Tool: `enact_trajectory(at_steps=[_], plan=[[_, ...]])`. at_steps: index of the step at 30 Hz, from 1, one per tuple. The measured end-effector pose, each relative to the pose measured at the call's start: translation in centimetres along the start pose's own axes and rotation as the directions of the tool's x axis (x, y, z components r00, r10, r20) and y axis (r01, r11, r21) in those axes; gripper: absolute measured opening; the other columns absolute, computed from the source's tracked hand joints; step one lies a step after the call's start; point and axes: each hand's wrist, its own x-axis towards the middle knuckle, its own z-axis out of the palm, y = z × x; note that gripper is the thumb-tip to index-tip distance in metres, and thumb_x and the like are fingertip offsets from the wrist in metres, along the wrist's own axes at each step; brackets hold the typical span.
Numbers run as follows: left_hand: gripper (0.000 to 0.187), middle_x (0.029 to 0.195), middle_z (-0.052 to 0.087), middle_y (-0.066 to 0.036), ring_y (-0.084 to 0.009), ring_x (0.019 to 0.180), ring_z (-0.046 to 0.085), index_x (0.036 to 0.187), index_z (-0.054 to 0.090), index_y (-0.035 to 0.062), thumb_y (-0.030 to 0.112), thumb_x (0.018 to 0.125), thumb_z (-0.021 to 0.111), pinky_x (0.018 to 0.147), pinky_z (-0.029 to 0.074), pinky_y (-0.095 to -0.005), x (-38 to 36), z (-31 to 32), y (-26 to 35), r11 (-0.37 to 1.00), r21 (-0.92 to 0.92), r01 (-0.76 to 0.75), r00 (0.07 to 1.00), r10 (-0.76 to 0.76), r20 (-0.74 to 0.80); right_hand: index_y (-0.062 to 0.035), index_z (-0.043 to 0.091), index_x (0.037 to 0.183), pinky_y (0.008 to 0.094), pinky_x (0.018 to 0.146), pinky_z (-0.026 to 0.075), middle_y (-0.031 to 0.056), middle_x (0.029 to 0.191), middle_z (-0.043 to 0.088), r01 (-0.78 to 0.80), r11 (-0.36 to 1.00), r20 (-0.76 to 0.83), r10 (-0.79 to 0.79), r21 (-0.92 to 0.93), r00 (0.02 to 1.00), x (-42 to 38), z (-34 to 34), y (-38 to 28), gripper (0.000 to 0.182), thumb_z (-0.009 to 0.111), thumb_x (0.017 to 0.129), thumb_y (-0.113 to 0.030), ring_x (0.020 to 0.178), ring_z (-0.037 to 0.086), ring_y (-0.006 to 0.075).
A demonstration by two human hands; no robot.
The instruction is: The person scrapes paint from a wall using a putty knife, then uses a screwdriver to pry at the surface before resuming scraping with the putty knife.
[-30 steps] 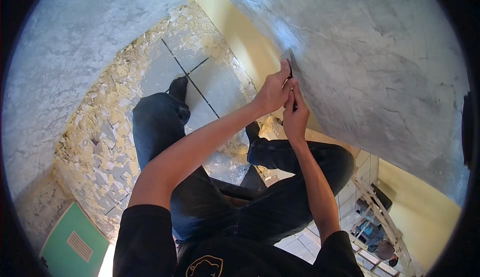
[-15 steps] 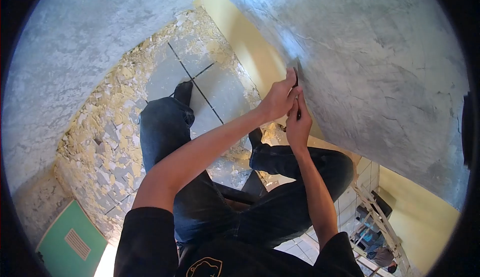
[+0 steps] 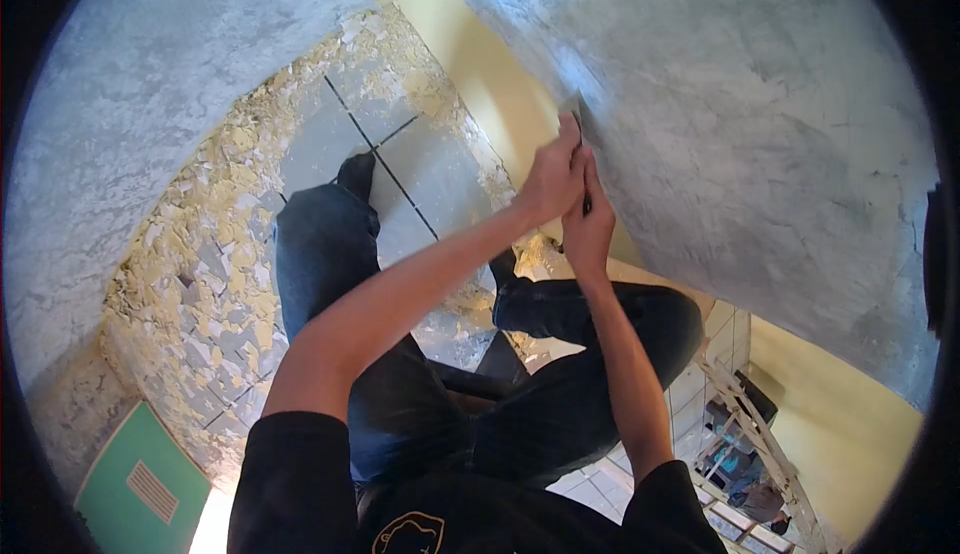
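My left hand [image 3: 551, 180] is closed around the front of a scraper [image 3: 574, 107] with a metal blade and dark handle. Farther back, my right hand [image 3: 589, 226] grips the same handle. The blade's tip touches the right wall, where bare grey plaster [image 3: 730, 144] meets yellow paint [image 3: 505, 99]. Fingers cover most of the handle.
Paint chips [image 3: 225, 274] litter the grey tiled floor [image 3: 345, 144] along the left wall. A green panel [image 3: 125, 459] with a vent stands at lower left. A wooden ladder [image 3: 760, 429] and another person [image 3: 760, 502] are at lower right.
Both hands and the scraper have shifted slightly up and left in view, with the blade still at the paint's edge. The whole view has also drifted a little to the left.
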Motion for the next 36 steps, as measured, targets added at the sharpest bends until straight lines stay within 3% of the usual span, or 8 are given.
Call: enact_trajectory(at_steps=[3, 8, 15, 17, 21, 25, 30, 36], plan=[[0.046, 0.072, 0.053, -0.024, -0.02, 0.066, 0.054, 0.135, 0.035, -0.0098, 0.007, 0.095, 0.05, 0.063, 0.047, -0.0332, -0.1, -0.1, -0.4, 0.995, 0.004, -0.102, 0.993, 0.102, -0.053, -0.0083, 0.04, 0.143, 0.0347, 0.072, 0.05, 0.0247, 0.102, 0.066, 0.279, 0.957, -0.173, -0.288, -0.075, 0.942, -0.7, 0.7, 0.5, 0.044, 0.047, 0.099, -0.011, 0.082, 0.065, 0.0218], [0.051, 0.072, 0.053, -0.023, -0.0203, 0.067, 0.053, 0.138, 0.03, -0.0105, 0.006, 0.095, 0.051, 0.067, 0.047, -0.032, 0.4, -0.8, 0.6, 0.994, -0.028, 0.108, 0.994, -0.108, 0.01, -0.0066, 0.039, 0.143, 0.0329, 0.076, 0.049, 0.022, 0.11, 0.066, 0.019, 0.999, 0.004, -0.019, -0.051, 1.0, -0.1, -0.1, -1.0, 0.045, 0.047, 0.099, -0.012, 0.089, 0.066, 0.0236], [0.05, 0.068, 0.053, -0.019, -0.0202, 0.061, 0.049, 0.136, 0.03, -0.013, 0.009, 0.096, 0.051, 0.06, 0.046, -0.0327, 0.6, -0.9, -1.0, 0.986, 0.091, -0.138, 0.99, 0.134, 0.05, -0.0067, 0.038, 0.144, 0.0319, 0.076, 0.049, 0.0216, 0.112, 0.065, -0.026, 0.998, 0.013, 0.025, 0.049, 1.0, -0.1, -0.4, -1.0, 0.045, 0.045, 0.1, -0.014, 0.088, 0.066, 0.0221], [0.049, 0.069, 0.05, -0.021, -0.02, 0.061, 0.048, 0.135, 0.031, -0.0119, 0.009, 0.096, 0.052, 0.06, 0.045, -0.0336, 0.7, -1.1, 0.3, 0.996, -0.027, 0.086, 0.995, -0.085, 0.043, -0.007, 0.043, 0.141, 0.0266, 0.079, 0.047, 0.0148, 0.12, 0.064, -0.106, 0.993, 0.036, 0.104, 0.056, 0.994, 0.0, -0.3, -1.8, 0.042, 0.046, 0.099, -0.008, 0.091, 0.059, 0.0126], [0.046, 0.069, 0.05, -0.02, -0.0164, 0.063, 0.047, 0.134, 0.034, -0.0108, 0.008, 0.095, 0.052, 0.061, 0.045, -0.0299, 0.6, 0.0, -1.9, 0.927, 0.139, -0.347, 0.933, 0.356, -0.047, -0.0069, 0.042, 0.141, 0.0303, 0.071, 0.048, 0.0239, 0.105, 0.066, 0.173, 0.984, -0.142, -0.166, 0.039, 0.976, -0.6, 0.6, -0.3, 0.043, 0.046, 0.1, -0.015, 0.082, 0.062, 0.0154], [0.044, 0.074, 0.051, -0.022, -0.0189, 0.07, 0.049, 0.133, 0.036, -0.0103, 0.007, 0.095, 0.052, 0.068, 0.046, -0.0302, 1.1, -2.0, 1.5, 0.984, -0.032, 0.177, 0.975, -0.171, 0.141, -0.0066, 0.042, 0.141, 0.0298, 0.067, 0.047, 0.0257, 0.095, 0.065, -0.089, 0.996, 0.01, 0.089, 0.008, 0.996, 0.0, 0.0, -0.4, 0.043, 0.047, 0.1, -0.016, 0.075, 0.059, 0.014], [0.039, 0.07, 0.053, -0.017, -0.0134, 0.063, 0.049, 0.129, 0.039, -0.0083, 0.008, 0.096, 0.051, 0.059, 0.046, -0.0282, 1.2, 0.4, -2.8, 0.918, 0.204, -0.341, 0.926, 0.365, -0.094, -0.0096, 0.043, 0.142, 0.0317, 0.067, 0.047, 0.0196, 0.091, 0.067, 0.051, 0.992, -0.096, -0.04, 0.113, 0.995, -0.4, 0.4, 0.2, 0.042, 0.046, 0.1, -0.016, 0.072, 0.056, 0.0142], [0.035, 0.067, 0.046, -0.015, -0.0138, 0.066, 0.047, 0.126, 0.042, -0.0049, 0.007, 0.095, 0.053, 0.061, 0.044, -0.0296, 0.7, 0.4, -0.5, 1.0, 0.012, 0.014, 0.999, -0.014, -0.033, -0.0086, 0.041, 0.143, 0.0272, 0.069, 0.047, 0.0145, 0.105, 0.067, 0.028, 0.999, -0.044, -0.027, 0.027, 0.999, -0.2, -0.1, -0.3, 0.043, 0.045, 0.1, -0.012, 0.077, 0.057, 0.0127]])
